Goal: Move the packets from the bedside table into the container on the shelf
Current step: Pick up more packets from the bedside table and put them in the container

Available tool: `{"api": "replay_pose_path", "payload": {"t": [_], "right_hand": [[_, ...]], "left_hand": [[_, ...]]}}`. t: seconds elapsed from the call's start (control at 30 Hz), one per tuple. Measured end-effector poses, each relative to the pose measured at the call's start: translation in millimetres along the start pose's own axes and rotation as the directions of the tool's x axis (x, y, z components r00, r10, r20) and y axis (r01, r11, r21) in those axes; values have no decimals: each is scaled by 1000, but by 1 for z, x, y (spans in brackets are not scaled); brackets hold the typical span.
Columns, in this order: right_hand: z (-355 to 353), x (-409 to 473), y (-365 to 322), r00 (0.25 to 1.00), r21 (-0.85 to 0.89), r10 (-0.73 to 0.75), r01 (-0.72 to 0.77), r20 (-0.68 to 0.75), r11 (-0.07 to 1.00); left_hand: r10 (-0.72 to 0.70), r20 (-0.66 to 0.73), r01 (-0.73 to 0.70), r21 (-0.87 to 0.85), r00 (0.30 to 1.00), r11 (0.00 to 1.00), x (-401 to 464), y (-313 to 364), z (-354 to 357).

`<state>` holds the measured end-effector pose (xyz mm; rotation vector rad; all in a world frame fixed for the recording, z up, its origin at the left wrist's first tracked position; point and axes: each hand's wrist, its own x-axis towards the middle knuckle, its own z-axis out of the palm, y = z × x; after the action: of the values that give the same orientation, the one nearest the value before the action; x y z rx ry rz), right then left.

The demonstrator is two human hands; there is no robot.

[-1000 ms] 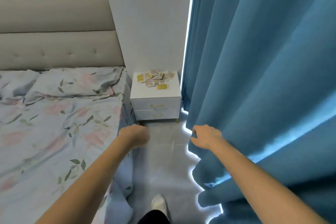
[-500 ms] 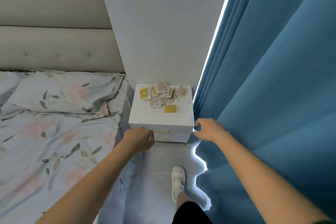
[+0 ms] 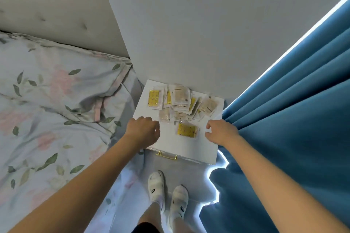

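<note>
blue curtain [image 3: 295,119] hangs beside a white counter [image 3: 181,147]. left hand [image 3: 143,131] and right hand [image 3: 222,132] hover over it, fingers loosely curled, holding nothing. the packets [image 3: 180,105] lie piled there, likely light, thin, slippery; pinch edges. their writing is too small to read.

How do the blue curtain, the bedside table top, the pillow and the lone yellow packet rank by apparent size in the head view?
1. Blue curtain, though it hangs nearer the camera.
2. Pillow.
3. Bedside table top.
4. Lone yellow packet, lying between the left hand and right hand, clearly smallest.
</note>
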<state>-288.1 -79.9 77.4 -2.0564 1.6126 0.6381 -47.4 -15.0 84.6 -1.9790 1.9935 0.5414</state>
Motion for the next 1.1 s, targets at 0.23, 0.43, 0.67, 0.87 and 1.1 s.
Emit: {"api": "replay_pose_path", "payload": {"t": [0.23,0.43,0.67,0.87,1.1], "right_hand": [[67,103,1,999,33,31,-31,-9,999],[129,160,-16,1000,64,21,-22,17,998],[158,190,-22,997,89,69,-65,-45,994],[168,174,-27,979,502,-50,-57,196,863],[124,142,-86,957,924,-217,-101,192,370]], "left_hand": [[-189,129,229,-543,974,808,67,-35,62],[-181,223,281,-602,958,748,78,-45,119],[-159,293,313,-612,943,726,99,-33,135],[-225,361,425,-764,905,485,106,-14,137],[-120,524,483,-837,843,-255,105,-11,130]]}}
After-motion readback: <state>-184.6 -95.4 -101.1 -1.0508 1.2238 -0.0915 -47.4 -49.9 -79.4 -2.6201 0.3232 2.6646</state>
